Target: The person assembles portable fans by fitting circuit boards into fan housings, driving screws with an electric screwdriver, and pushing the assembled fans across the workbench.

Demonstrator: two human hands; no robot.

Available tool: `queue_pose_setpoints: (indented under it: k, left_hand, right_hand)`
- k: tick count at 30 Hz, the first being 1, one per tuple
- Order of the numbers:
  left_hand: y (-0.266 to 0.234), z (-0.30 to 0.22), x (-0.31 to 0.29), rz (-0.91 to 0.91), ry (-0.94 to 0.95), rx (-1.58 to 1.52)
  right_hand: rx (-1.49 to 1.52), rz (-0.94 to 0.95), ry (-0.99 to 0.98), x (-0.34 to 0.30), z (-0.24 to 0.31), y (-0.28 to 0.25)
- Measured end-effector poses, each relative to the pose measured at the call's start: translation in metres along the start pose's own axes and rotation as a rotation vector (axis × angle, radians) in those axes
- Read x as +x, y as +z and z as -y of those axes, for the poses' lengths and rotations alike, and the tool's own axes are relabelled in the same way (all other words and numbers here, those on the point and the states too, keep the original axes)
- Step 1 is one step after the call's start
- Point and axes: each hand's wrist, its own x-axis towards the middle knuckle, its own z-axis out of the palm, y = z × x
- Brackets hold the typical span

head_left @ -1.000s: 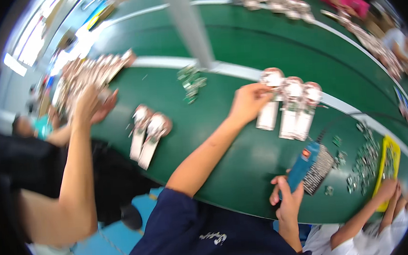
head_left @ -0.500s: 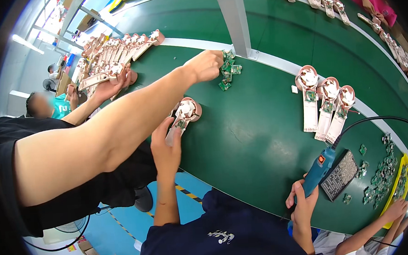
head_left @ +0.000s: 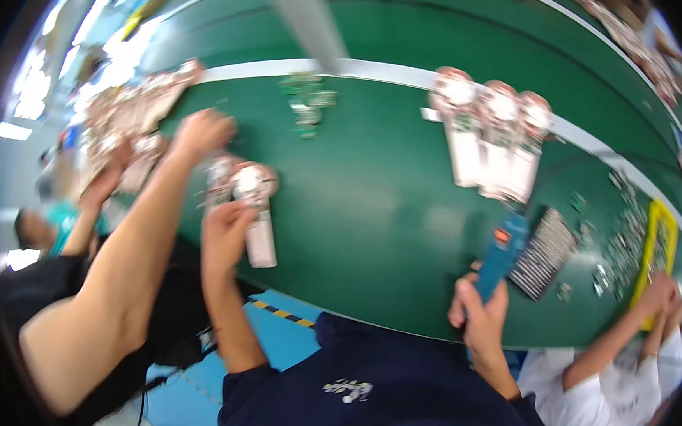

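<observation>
My left hand [head_left: 225, 228] is closed on the neck of a pink-and-white handheld-fan half [head_left: 260, 237], which lies with its round end away from me and its handle toward me. A second fan half [head_left: 219, 181] is just left of it. My right hand [head_left: 483, 310] grips a teal electric screwdriver [head_left: 503, 254], cord end up; its bit is hidden. Right of the screwdriver sits a black tray of small metal screws [head_left: 543, 254]. Motion blur hides fine detail.
Three fan halves [head_left: 466, 151] lie ahead on the green table [head_left: 372, 211]. Green circuit boards [head_left: 307, 102] are piled farther left; more [head_left: 623, 235] lie beside a yellow tray [head_left: 645, 304]. A co-worker's arm [head_left: 150, 217] reaches in at left. Another person's hand [head_left: 658, 295] is at the yellow tray.
The whole view has shifted. The co-worker's hand has left the circuit-board pile and moved left, near the fan halves. More of the fan half at my left hand shows; my right hand keeps the screwdriver.
</observation>
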Motion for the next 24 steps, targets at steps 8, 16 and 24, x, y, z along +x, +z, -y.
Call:
queue_pose_setpoints:
  k: [8,16,24]
  left_hand:
    - [0.058,-0.038,-0.035,0.036,-0.132,-0.348]
    - [0.234,-0.125,-0.104,0.352,-0.041,-0.442]
    - [0.252,-0.141,-0.109,0.426,-0.088,-0.405]
  right_hand:
    - [0.189,0.136,-0.475,0.002,0.044,-0.045]
    - [0.352,0.308,-1.172,0.059,0.09,-0.072]
    - [0.4,0.281,-1.159,0.097,0.091,-0.06]
